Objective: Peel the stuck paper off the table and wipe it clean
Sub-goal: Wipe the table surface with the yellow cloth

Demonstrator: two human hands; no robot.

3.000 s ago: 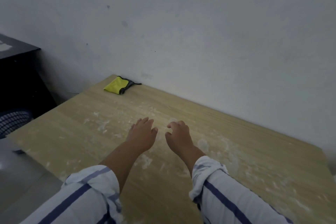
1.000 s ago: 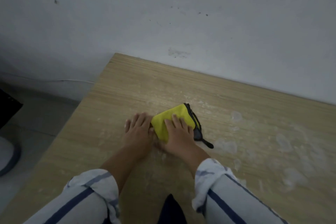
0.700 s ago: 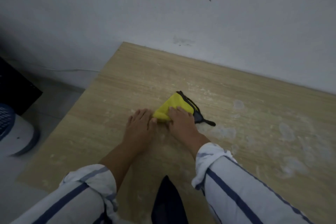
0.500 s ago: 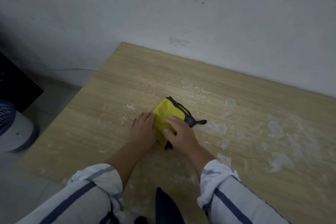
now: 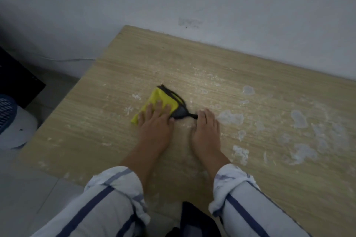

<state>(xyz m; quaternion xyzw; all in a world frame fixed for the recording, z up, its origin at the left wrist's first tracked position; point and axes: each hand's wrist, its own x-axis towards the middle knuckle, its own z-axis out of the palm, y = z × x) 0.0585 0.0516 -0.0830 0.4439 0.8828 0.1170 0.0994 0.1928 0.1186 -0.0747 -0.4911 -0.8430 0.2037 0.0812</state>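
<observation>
Table (image 5: 92,121) edge runs at frame left, wall (image 5: 212,2) above. Left hand (image 5: 157,124) presses flat on the cloth (image 5: 162,97); right hand (image 5: 207,132) lies flat just beside it.

No readable text, label or number anywhere in view

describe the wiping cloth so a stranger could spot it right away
Find the light wood-grain table against the white wall. Toward its left side, under the left hand, lies a folded yellow cloth with dark grey edging. Nothing else is yellow: only pale white paper patches surround it.
</observation>
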